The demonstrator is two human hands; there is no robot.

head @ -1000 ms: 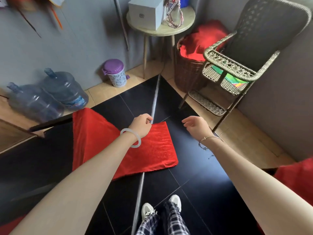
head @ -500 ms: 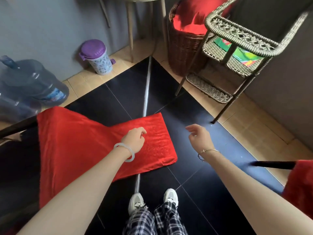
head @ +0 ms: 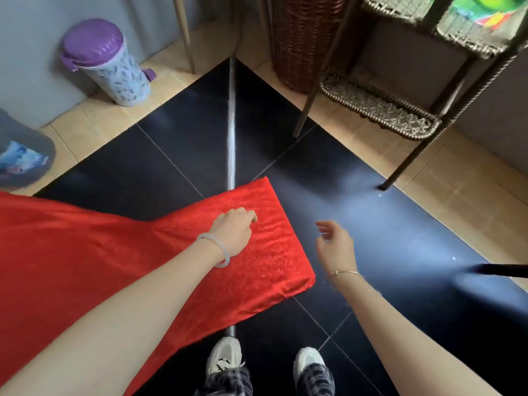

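Cloth is the thing in hand: a red cloth (head: 114, 252) spread wide across a thin metal rod (head: 232, 124). The rod runs under the cloth's far edge and comes out at the near edge by the left shoe (head: 224, 355). The cloth's right end forms a squarish flap over the black floor tiles (head: 400, 224), and the rest trails off past the left edge of the view.

The left grip (head: 234, 231), a bare hand with a pale bangle (head: 217, 250) at the wrist, sits on that flap just where the rod passes beneath. Its fingers are curled down onto the fabric. The fingertips are hidden under the hand, so I cannot tell whether they pinch the cloth or only rest on it. The right grip (head: 334, 244), with a thin bracelet (head: 345, 272) at the wrist, hangs over bare tile just beside the flap's right edge. Its fingers are loosely spread and hold nothing.

A small bin (head: 114, 72) stands by the wall at the upper left, its purple lid (head: 93, 41) closed, so what is inside cannot be seen. A blue water jug (head: 20, 155) shows partly at the left edge. Only the woven wall of a brown basket (head: 300, 38) is in view at the top, its contents out of sight. Beside it is a wicker stand (head: 377, 107) whose upper tier carries something green and many-coloured (head: 480, 7), cut off by the frame.
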